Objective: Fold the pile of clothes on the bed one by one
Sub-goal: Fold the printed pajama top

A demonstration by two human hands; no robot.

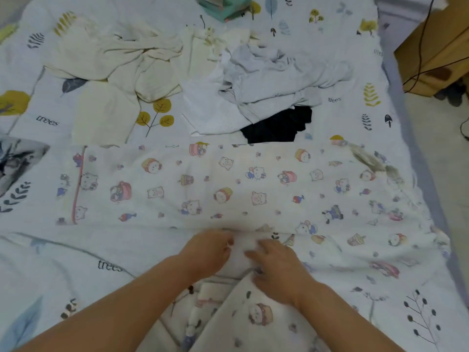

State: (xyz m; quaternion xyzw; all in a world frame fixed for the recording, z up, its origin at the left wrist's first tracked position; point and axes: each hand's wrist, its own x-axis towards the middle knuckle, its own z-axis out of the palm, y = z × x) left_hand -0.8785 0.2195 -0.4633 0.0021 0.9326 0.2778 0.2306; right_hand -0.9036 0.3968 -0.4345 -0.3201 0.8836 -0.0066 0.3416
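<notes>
A white garment printed with small cartoon cats (228,184) lies spread flat across the bed, one long part running left to right and another part coming toward me. My left hand (209,252) pinches the fabric at the near edge of the long part, fingers curled. My right hand (276,268) lies on the cloth just beside it, fingers bent and pressing into a fold. Behind the garment sits the unfolded pile: cream clothes (114,62), a pale grey and white heap (266,82) and a black item (276,128).
The bed sheet (50,250) is white with leaf and tree prints. A folded green stack (223,6) sits at the far edge. A wooden cabinet (436,52) with black cables stands off the bed's right side, above the floor (436,174).
</notes>
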